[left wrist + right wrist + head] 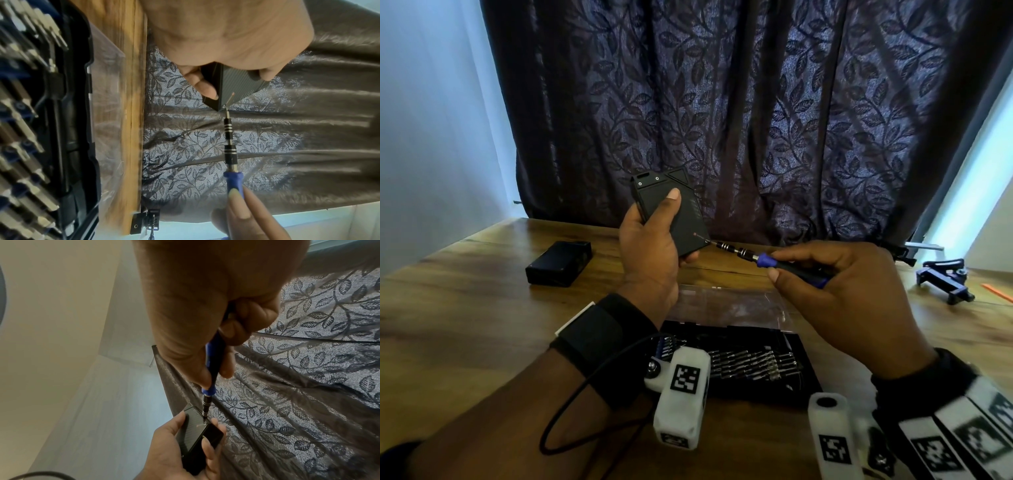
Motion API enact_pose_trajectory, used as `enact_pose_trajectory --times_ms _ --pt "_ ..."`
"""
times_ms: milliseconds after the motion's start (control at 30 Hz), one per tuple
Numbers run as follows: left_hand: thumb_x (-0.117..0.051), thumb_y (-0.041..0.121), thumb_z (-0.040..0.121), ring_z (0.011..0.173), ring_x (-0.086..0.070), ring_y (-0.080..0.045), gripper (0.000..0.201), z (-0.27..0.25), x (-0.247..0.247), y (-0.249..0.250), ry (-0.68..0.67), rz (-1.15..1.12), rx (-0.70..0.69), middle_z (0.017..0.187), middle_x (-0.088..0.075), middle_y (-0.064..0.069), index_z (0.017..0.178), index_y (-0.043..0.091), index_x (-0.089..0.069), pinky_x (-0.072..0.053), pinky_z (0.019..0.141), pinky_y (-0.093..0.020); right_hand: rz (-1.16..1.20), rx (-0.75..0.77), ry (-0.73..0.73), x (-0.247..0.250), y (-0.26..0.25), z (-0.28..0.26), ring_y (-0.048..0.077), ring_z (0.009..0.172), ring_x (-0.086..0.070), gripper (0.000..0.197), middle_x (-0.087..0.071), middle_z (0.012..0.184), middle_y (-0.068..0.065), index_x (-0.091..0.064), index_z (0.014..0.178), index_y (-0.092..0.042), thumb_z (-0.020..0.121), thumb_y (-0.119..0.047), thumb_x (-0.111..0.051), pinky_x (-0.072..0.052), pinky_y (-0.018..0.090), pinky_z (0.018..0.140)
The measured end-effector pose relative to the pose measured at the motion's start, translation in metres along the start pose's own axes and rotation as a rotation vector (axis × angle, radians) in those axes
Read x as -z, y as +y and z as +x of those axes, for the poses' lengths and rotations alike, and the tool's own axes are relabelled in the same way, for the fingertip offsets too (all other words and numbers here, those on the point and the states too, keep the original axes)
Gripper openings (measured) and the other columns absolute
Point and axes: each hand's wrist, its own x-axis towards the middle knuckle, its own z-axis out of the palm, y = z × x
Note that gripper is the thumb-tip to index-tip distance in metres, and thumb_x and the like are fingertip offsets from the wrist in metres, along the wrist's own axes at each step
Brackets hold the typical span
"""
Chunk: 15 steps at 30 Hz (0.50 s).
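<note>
My left hand (650, 240) grips a flat black box-shaped device (690, 212) and holds it upright above the table, thumb across its ribbed face. My right hand (835, 284) pinches a blue-handled precision screwdriver (767, 260) between thumb and fingers. The driver's thin tip sits on a screw at the device's lower right corner (224, 106). In the right wrist view the screwdriver (211, 369) points down at the device (197, 434) held by the left hand (174, 454).
An open black case of screwdriver bits (753, 363) lies on the wooden table (465, 308) under my wrists, with a clear plastic lid (726, 305) beside it. A second black box (560, 262) lies at the left. A dark blue clamp (945, 279) sits at the right. A patterned curtain (722, 102) hangs behind.
</note>
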Motion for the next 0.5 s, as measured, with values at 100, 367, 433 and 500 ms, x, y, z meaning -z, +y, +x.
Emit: enact_pose_trajectory --times_ms 100,367,433,500 --pt "-0.07 0.035 0.096 0.099 -0.07 -0.052 0.035 0.0002 0.0005 0.0007 0.005 -0.003 0.005 0.112 -0.072 -0.027 0.121 0.011 -0.064 -0.049 0.041 -0.026 -0.011 -0.003 -0.002 0.0005 0.0008 -0.0001 -0.004 0.081 -0.071 0.017 -0.076 0.088 -0.023 -0.081 0.1 -0.036 0.083 -0.033 -0.08 -0.058 0.022 0.072" --pt "-0.07 0.034 0.097 0.099 -0.07 -0.052 0.036 0.0012 0.0007 0.0019 0.004 -0.013 0.013 0.112 -0.073 -0.026 0.122 0.01 -0.063 -0.048 0.04 -0.026 0.007 -0.017 0.0 0.0007 -0.0002 0.0003 -0.005 0.081 -0.071 0.016 -0.075 0.085 -0.025 -0.079 0.095 -0.038 0.081 -0.032 -0.081 -0.056 0.015 0.072" --pt "-0.071 0.035 0.096 0.099 -0.07 -0.052 0.036 0.0014 0.0005 0.0016 0.005 -0.012 0.013 0.112 -0.073 -0.026 0.122 0.01 -0.063 -0.048 0.04 -0.026 0.013 -0.026 0.004 0.0012 -0.0006 0.0004 -0.005 0.08 -0.071 0.016 -0.075 0.085 -0.024 -0.08 0.096 -0.036 0.081 -0.03 -0.082 -0.055 0.014 0.071" --pt "-0.071 0.034 0.096 0.099 -0.07 -0.052 0.036 0.0015 0.0003 0.0014 0.008 -0.014 0.011 0.112 -0.073 -0.026 0.122 0.01 -0.063 -0.048 0.041 -0.026 0.012 -0.026 0.007 0.0009 -0.0017 0.0006 -0.004 0.079 -0.071 0.015 -0.075 0.084 -0.024 -0.08 0.095 -0.036 0.081 -0.03 -0.082 -0.056 0.014 0.071"
